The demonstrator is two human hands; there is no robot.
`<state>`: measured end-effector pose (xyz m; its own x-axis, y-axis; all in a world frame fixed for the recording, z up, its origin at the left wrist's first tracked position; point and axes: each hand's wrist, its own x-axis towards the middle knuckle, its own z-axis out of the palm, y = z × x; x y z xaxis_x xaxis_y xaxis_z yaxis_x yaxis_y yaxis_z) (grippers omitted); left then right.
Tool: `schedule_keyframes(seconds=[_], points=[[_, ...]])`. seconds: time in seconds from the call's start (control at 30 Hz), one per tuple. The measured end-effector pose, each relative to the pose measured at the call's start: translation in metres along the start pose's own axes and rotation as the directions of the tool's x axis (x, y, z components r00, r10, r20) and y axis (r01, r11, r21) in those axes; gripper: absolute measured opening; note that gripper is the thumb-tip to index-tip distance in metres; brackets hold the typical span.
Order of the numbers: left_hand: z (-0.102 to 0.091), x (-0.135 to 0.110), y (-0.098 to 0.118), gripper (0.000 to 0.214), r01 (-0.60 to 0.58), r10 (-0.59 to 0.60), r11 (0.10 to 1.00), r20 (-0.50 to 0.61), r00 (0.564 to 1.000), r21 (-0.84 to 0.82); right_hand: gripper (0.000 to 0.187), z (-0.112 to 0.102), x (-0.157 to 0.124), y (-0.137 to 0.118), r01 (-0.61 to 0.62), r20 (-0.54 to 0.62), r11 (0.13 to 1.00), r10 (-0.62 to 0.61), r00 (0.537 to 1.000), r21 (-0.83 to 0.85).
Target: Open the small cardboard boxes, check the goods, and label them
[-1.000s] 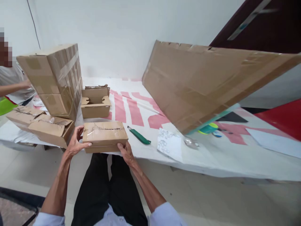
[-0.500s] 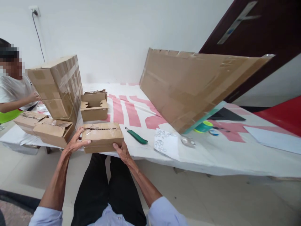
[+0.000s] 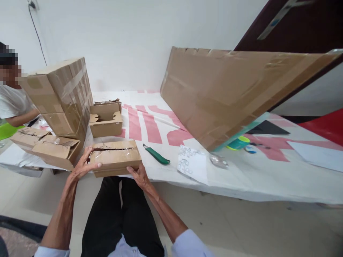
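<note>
A small cardboard box (image 3: 115,157) lies at the table's near edge, with a dark gap running along its top seam and clear tape across it. My left hand (image 3: 84,166) grips its left end, thumb along the front face. At the front right corner, my right hand (image 3: 139,175) holds it, thumb on the front and the other fingers partly hidden. Just right of the box is a green utility knife (image 3: 157,155), its blade end pointing back left. Behind the box stands an open cardboard box (image 3: 105,125) with its inside showing.
Two closed cardboard boxes (image 3: 55,148) sit at the left edge, before a tall taped carton (image 3: 57,92). A large cardboard sheet (image 3: 214,92) leans at the right. A printed paper (image 3: 193,164) and a tape roll (image 3: 238,142) lie near it. Another person (image 3: 16,100) sits far left.
The view has shifted slightly. Both hands keep their hold on the small box, which stays in about the same place on the table.
</note>
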<state>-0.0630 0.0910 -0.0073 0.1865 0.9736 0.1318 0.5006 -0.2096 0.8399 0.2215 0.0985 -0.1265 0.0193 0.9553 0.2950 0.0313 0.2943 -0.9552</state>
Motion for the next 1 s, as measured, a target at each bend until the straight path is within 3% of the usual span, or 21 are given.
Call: schedule_keyframes(seconds=[0.17, 0.3, 0.43, 0.57, 0.67, 0.8, 0.93, 1.0], points=[[0.005, -0.006, 0.004, 0.072, -0.017, 0.017, 0.997, 0.001, 1.000, -0.074, 0.098, -0.007, -0.002, -0.003, 0.032, 0.041, 0.999, -0.034, 0.999, 0.034], [0.008, -0.007, -0.002, 0.070, -0.011, 0.010, 0.996, -0.008, 1.000, -0.092, 0.099, -0.017, 0.003, -0.021, 0.086, 0.021, 0.995, -0.087, 0.996, 0.056], [0.008, -0.003, -0.007, 0.067, 0.018, -0.019, 0.996, -0.009, 1.000, -0.090, 0.067, -0.026, 0.016, -0.048, 0.182, -0.038, 0.977, -0.188, 0.982, -0.111], [0.008, 0.001, -0.007, 0.068, 0.036, -0.037, 0.996, -0.005, 0.999, -0.082, 0.048, -0.037, 0.033, -0.058, 0.221, 0.009, 0.953, -0.224, 0.975, -0.206], [0.007, 0.003, -0.010, 0.079, 0.021, -0.021, 0.998, 0.001, 1.000, -0.064, 0.041, -0.055, 0.044, -0.051, 0.181, 0.005, 0.967, -0.183, 0.983, -0.181], [0.007, 0.004, -0.013, 0.103, -0.021, 0.021, 1.000, 0.046, 0.999, -0.005, 0.044, -0.076, 0.049, -0.039, 0.005, -0.066, 0.989, -0.015, 0.998, -0.150], [0.021, 0.003, -0.005, 0.096, -0.097, 0.097, 0.995, -0.003, 0.995, -0.010, 0.058, -0.072, 0.040, -0.034, -0.045, -0.015, 0.997, 0.044, 0.999, -0.059], [0.032, 0.002, 0.003, 0.098, -0.148, 0.147, 0.989, -0.043, 0.988, -0.006, 0.062, -0.067, 0.038, -0.031, -0.065, -0.056, 0.996, 0.061, 0.997, -0.069]])
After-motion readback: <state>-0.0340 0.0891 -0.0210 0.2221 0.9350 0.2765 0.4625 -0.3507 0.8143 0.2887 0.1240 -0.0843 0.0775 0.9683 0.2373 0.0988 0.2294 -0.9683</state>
